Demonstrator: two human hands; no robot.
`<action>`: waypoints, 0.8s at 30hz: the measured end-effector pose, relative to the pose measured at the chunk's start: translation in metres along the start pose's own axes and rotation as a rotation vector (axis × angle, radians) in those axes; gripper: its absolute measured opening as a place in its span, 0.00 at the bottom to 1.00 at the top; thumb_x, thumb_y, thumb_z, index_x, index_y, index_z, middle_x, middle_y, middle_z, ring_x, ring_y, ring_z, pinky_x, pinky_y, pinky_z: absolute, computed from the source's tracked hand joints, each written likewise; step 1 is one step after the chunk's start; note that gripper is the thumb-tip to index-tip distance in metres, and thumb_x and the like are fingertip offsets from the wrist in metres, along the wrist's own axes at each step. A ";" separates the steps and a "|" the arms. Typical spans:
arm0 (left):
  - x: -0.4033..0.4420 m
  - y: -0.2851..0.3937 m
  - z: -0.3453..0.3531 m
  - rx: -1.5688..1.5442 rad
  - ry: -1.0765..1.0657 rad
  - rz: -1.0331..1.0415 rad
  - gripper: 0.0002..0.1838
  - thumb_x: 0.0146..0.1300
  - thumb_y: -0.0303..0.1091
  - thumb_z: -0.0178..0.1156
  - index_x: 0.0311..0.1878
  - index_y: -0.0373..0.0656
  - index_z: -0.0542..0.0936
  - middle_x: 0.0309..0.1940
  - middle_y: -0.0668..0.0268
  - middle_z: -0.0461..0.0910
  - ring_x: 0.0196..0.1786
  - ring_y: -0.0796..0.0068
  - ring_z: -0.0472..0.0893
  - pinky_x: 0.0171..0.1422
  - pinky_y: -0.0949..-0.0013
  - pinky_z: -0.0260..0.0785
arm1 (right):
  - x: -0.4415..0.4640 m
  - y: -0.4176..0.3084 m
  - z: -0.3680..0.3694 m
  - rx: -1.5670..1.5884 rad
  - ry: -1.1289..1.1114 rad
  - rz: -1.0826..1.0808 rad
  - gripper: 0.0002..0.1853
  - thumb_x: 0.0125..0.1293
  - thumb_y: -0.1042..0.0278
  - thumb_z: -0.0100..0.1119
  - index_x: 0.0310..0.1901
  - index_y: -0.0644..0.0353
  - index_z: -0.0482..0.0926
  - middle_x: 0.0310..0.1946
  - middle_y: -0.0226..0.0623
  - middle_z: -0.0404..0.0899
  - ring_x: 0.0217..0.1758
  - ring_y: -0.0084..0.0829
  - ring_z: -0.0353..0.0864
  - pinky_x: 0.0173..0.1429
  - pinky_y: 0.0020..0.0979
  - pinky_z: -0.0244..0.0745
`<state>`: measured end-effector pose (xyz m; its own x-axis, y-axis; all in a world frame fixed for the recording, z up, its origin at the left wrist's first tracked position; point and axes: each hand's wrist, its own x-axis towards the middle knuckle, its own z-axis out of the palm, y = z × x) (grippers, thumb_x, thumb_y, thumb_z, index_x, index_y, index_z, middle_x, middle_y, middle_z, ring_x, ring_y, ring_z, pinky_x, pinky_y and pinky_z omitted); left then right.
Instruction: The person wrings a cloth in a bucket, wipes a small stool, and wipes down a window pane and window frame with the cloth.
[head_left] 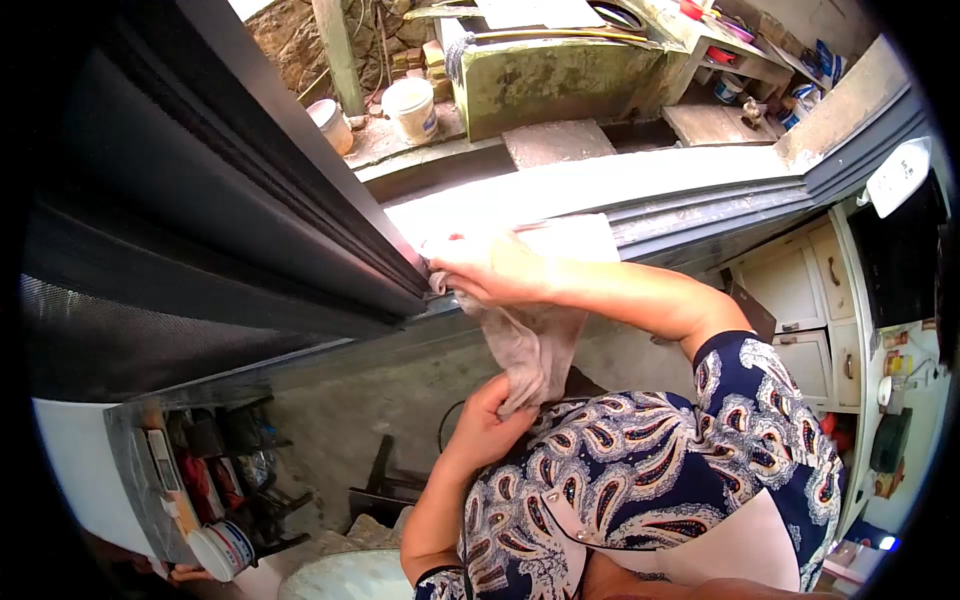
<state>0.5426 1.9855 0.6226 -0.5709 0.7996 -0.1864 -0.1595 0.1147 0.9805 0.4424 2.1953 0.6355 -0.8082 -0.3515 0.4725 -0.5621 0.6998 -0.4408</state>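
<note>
A pale, crumpled cloth (535, 350) hangs between my two hands below the window track. My right hand (495, 268) holds its upper end against the lower corner of the dark sliding frame (340, 200), where the frame meets the track (710, 215). Bright light washes out part of that hand. My left hand (490, 425) is closed round the lower end of the cloth, close to my patterned shirt (640, 450).
Outside stand a white bucket (410, 110) and a mossy concrete basin (560, 85). White cabinets (800, 310) are at the right. A dark rack (240, 450) and a round white-lidded tub (222, 550) are at the lower left.
</note>
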 end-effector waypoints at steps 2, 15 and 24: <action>-0.004 -0.003 0.001 -0.101 0.019 -0.059 0.20 0.57 0.19 0.59 0.54 0.37 0.78 0.46 0.68 0.80 0.49 0.79 0.76 0.55 0.73 0.68 | -0.005 0.007 -0.010 -0.005 0.003 -0.042 0.17 0.53 0.70 0.64 0.47 0.53 0.81 0.39 0.39 0.81 0.39 0.45 0.80 0.43 0.41 0.74; -0.007 0.010 -0.004 -0.097 0.045 -0.060 0.19 0.56 0.20 0.59 0.53 0.35 0.78 0.46 0.65 0.79 0.48 0.79 0.77 0.54 0.73 0.68 | -0.003 -0.001 0.011 -0.070 -0.205 0.031 0.18 0.46 0.70 0.59 0.42 0.61 0.75 0.33 0.46 0.79 0.39 0.51 0.79 0.51 0.46 0.72; 0.010 0.000 -0.010 -0.008 -0.112 0.004 0.23 0.59 0.19 0.57 0.60 0.35 0.75 0.47 0.70 0.80 0.46 0.82 0.77 0.52 0.75 0.70 | -0.084 0.036 -0.046 -0.401 -0.203 0.185 0.17 0.60 0.61 0.55 0.50 0.44 0.82 0.47 0.31 0.83 0.66 0.38 0.71 0.73 0.69 0.35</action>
<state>0.5286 1.9872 0.6201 -0.4782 0.8609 -0.1737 -0.1639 0.1069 0.9807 0.4977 2.2785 0.6147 -0.9287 -0.2846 0.2378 -0.3256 0.9326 -0.1557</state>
